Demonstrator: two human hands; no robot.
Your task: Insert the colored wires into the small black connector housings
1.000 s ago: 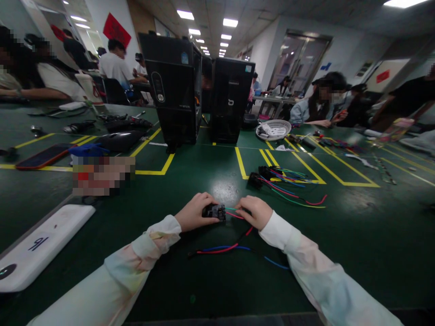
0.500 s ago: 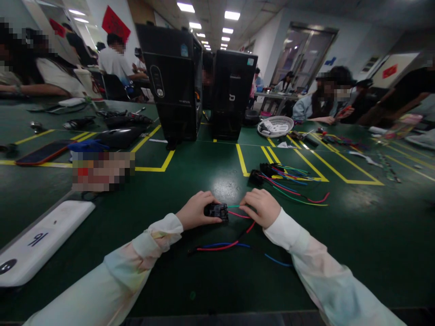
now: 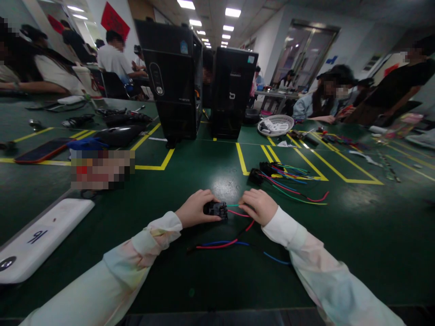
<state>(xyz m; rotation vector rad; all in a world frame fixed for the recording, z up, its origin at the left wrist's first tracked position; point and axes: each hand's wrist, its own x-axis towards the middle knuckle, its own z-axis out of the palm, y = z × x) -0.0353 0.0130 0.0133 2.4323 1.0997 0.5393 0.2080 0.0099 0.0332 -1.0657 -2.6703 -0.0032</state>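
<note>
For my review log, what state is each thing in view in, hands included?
Black plastic connector block, held, off to one hand's side
Left hand, closed around the block
Thin green wire, stretched straight
Right hand, pinching the green wire
Thin red wire, curved
Black left computer tower, upright
Black right computer tower, upright
Round white plastic basket, upright, holding items

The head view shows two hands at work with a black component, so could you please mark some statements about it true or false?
1. The left hand holds the black component. True.
2. The right hand has its fingers closed at the green wire. True.
3. The black component is to the right of the right hand. False: it is to its left.
4. A white basket sits to the right of a black computer tower. True.
5. Both hands touch the white basket. False: neither does.
</note>
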